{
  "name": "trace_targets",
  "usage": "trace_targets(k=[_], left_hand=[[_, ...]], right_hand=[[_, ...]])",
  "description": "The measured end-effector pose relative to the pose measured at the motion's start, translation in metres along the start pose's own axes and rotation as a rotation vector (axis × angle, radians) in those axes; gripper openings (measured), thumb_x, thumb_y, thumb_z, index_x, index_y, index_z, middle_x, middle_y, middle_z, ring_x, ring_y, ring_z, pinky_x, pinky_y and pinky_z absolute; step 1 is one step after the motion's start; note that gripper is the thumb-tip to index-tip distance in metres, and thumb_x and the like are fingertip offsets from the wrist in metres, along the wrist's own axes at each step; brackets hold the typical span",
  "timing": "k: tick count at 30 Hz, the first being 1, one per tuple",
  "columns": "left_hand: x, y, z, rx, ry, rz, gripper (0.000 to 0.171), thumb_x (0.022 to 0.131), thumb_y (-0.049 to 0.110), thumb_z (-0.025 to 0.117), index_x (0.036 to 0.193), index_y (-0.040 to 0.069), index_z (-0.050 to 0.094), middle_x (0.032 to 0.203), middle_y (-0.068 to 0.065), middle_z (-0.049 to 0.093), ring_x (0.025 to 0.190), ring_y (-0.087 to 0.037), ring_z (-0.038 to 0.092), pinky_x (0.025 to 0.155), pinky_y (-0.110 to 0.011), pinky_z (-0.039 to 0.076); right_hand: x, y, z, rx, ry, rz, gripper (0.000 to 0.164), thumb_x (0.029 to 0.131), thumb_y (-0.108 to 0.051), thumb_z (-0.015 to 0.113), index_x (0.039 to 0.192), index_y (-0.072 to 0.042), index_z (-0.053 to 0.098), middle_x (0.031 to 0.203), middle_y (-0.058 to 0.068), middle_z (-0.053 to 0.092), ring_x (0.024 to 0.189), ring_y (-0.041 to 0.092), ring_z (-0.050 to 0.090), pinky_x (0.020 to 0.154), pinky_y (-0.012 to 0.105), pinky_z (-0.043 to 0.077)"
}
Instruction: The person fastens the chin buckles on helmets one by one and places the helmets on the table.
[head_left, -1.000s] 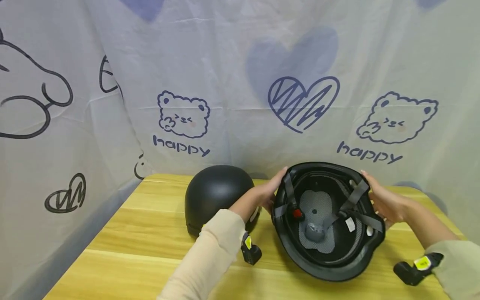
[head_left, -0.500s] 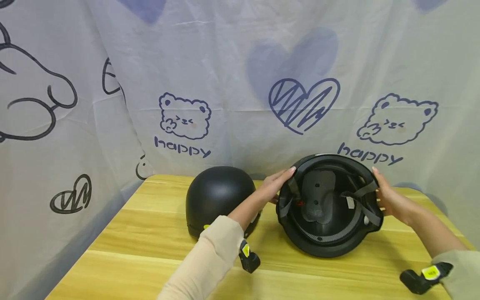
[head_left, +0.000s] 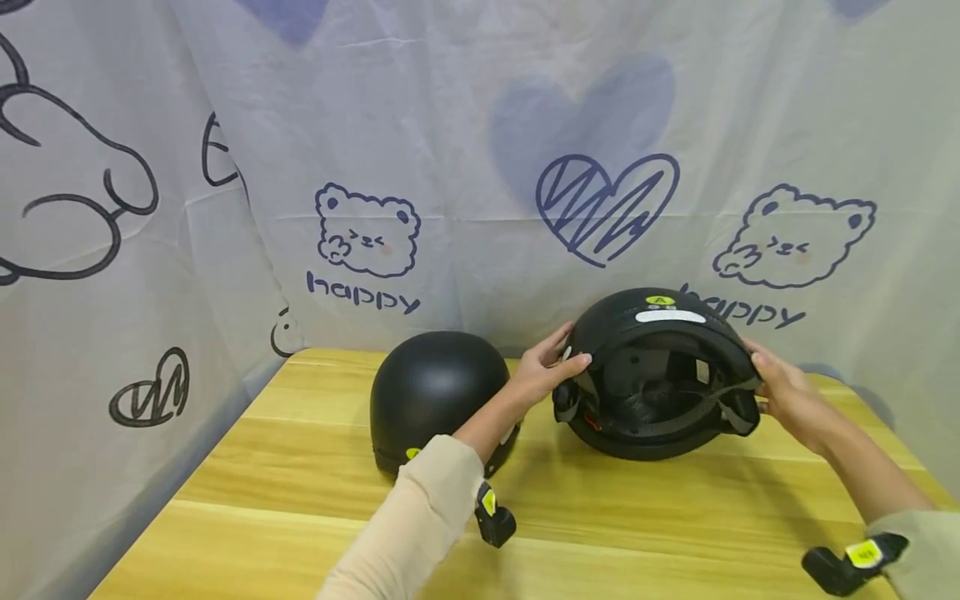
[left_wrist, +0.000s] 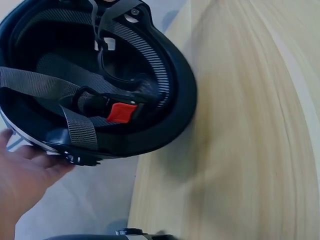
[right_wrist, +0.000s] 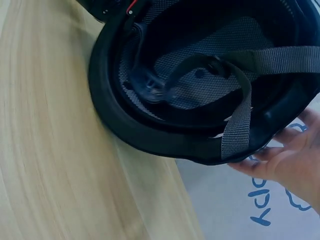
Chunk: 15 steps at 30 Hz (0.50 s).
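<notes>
Between both hands, a black helmet [head_left: 600, 327] is held tilted at the right of the head view. Its dark lining faces me, and a white strip and yellow sticker show on its upper shell. My left hand [head_left: 542, 367] grips its left side, thumb over the rim. On the opposite side, my right hand [head_left: 791, 400] holds the shell, with part of its fingers hidden behind it. Grey straps [right_wrist: 237, 120] hang inside, and a red buckle piece [left_wrist: 121, 112] shows in the left wrist view. A second black helmet [head_left: 435, 383] sits dome-up beside my left forearm.
A wooden table [head_left: 300, 467] lies under the helmets. Behind it hangs a pale cloth [head_left: 465, 125] printed with hearts and bears, which also covers the left side. A small black camera [head_left: 495, 525] juts from my left sleeve, another camera [head_left: 836, 571] from the right.
The held helmet has turned: its opening faced me fully, and now its top edge has rolled toward me, showing the outer shell, strip and sticker. The second helmet has stayed put.
</notes>
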<state>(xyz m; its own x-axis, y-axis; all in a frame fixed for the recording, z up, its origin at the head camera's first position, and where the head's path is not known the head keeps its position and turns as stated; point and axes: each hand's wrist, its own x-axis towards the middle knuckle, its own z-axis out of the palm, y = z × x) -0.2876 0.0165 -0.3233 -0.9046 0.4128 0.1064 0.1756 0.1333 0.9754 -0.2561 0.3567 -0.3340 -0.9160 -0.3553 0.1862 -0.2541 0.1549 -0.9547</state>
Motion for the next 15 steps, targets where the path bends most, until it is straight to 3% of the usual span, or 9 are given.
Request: trace_targets(k=[3, 6, 10, 15], left_hand=[[-0.0011, -0.0051, -0.0027, -0.037, -0.031, 0.075, 0.073, 0.086, 0.038, 0.062, 0.148, 0.026, 0.025, 0.154, -0.004, 0.025, 0.138, -0.027, 0.031, 0.108, -0.045, 0.034], [-0.0017, -0.0079, -0.0044, -0.043, -0.057, 0.123, 0.082, 0.081, 0.047, 0.066, 0.148, 0.023, 0.024, 0.154, -0.006, 0.024, 0.139, -0.027, 0.03, 0.109, -0.043, 0.033], [-0.0028, -0.0072, -0.0053, 0.01, -0.076, 0.135, 0.099, 0.069, 0.065, 0.066, 0.148, 0.024, 0.024, 0.154, -0.005, 0.024, 0.14, -0.026, 0.028, 0.111, -0.043, 0.03], [-0.004, -0.0045, -0.0064, 0.052, -0.116, 0.128, 0.101, 0.068, 0.065, 0.068, 0.148, 0.027, 0.022, 0.154, -0.005, 0.022, 0.139, -0.025, 0.029, 0.11, -0.042, 0.033]], right_hand=[[-0.0011, 0.0027, 0.0011, 0.052, -0.01, -0.065, 0.051, 0.101, -0.027, 0.028, 0.15, -0.024, 0.013, 0.12, -0.031, 0.046, 0.102, -0.007, 0.054, 0.079, 0.014, 0.045], [-0.0012, 0.0041, 0.0017, 0.126, -0.023, -0.112, 0.048, 0.1, -0.026, 0.034, 0.147, -0.029, 0.023, 0.125, -0.026, 0.047, 0.105, -0.003, 0.056, 0.081, 0.015, 0.047], [-0.0031, 0.0034, -0.0005, 0.163, -0.064, -0.152, 0.042, 0.1, -0.023, 0.036, 0.141, -0.034, 0.032, 0.127, -0.022, 0.051, 0.105, 0.002, 0.059, 0.082, 0.016, 0.048], [-0.0092, 0.0014, -0.0065, 0.03, -0.107, -0.123, 0.051, 0.101, -0.019, 0.034, 0.148, -0.031, 0.018, 0.127, -0.027, 0.045, 0.108, -0.005, 0.055, 0.081, 0.013, 0.046]])
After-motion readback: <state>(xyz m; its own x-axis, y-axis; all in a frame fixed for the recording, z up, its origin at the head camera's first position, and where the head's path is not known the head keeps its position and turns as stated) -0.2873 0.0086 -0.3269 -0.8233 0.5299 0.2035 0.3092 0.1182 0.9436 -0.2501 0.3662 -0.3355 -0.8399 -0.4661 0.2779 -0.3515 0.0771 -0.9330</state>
